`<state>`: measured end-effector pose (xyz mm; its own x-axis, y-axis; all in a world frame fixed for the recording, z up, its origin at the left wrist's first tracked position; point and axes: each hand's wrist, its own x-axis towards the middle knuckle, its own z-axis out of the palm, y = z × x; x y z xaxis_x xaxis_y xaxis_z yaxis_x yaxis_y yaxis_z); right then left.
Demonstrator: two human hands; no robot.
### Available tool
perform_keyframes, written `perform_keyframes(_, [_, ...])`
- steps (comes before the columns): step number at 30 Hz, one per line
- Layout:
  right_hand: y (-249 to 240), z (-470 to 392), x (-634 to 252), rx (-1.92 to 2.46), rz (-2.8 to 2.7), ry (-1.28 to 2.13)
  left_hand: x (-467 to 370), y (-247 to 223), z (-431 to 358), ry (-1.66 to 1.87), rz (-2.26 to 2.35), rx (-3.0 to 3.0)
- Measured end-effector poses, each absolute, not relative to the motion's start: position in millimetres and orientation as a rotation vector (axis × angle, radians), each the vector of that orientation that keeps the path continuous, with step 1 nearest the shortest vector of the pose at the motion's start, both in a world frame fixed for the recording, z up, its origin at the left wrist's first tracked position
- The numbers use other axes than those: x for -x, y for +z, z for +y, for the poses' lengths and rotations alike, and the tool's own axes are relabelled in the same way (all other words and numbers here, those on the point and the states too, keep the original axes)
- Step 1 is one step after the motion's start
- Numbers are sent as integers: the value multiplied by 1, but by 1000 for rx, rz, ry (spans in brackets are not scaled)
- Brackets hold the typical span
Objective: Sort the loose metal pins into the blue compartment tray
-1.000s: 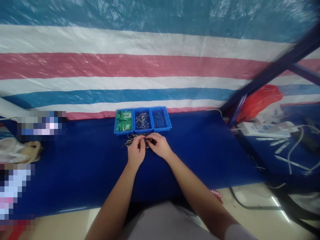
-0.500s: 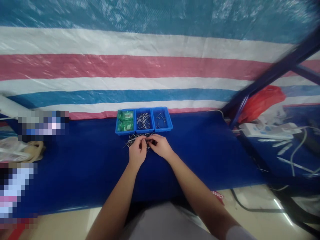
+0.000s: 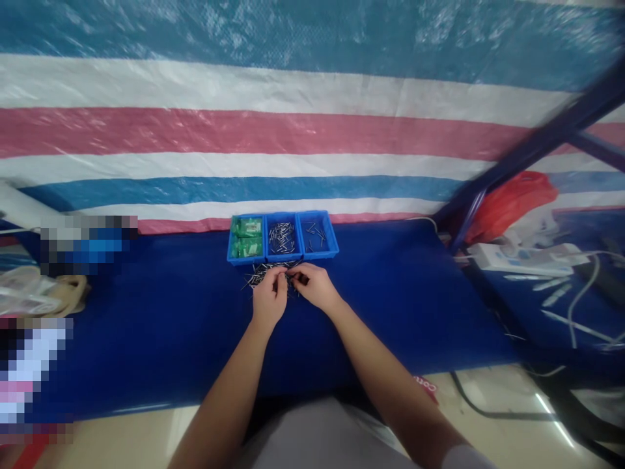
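My left hand and my right hand meet fingertip to fingertip over a pile of thin dark metal pins on the blue table. Both hands are closed in a pinch; what sits between the fingertips is too small to make out. Just behind the pile stand three joined blue bins. Green packets fill the left bin. Many short metal pins lie in the middle bin, and a few thin pins lie in the right bin.
A striped plastic sheet hangs behind the blue table. To the right are a dark metal frame, a red bag and a white power strip with cables. A roll of tape lies at the left.
Both hands stay pinched together over the pile, with barely any finger movement. The whole view has shifted very slightly.
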<state>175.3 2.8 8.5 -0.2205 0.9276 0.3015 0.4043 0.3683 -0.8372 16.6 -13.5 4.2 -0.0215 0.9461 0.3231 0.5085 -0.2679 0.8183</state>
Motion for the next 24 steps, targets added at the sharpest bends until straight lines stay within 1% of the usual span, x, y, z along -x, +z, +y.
perform_keyframes(24, [8, 2, -172, 1163, -1804, 684, -16, 5, -13, 1222, 1516, -1825])
